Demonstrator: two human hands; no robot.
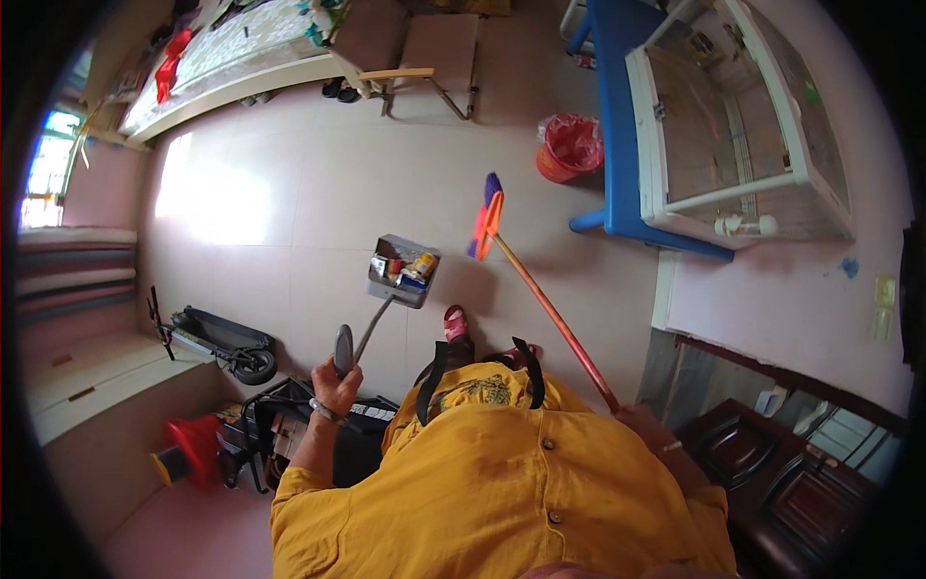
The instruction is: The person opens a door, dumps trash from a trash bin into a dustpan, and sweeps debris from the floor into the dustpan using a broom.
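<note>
My left hand (pixel 337 388) is closed around the grey handle of a dustpan (pixel 413 295), whose pan is just above or on the floor ahead of my feet. Small packages and scraps (pixel 410 270) in yellow, red, blue and white lie inside the pan. With my right hand (pixel 640 421), partly hidden beside my yellow shirt, I grip the red end of a long broom stick. The broom (pixel 490 217) has an orange head with purple bristles. Its head is to the right of the dustpan and apart from it.
A red bin (pixel 570 150) with a liner stands ahead right, beside a blue table (pixel 627 125) bearing a white-framed clear cabinet (pixel 723 116). A folding chair (pixel 439 58) is at the far side. To the left are a scooter (pixel 224 340) and a black-framed cart (pixel 265 425).
</note>
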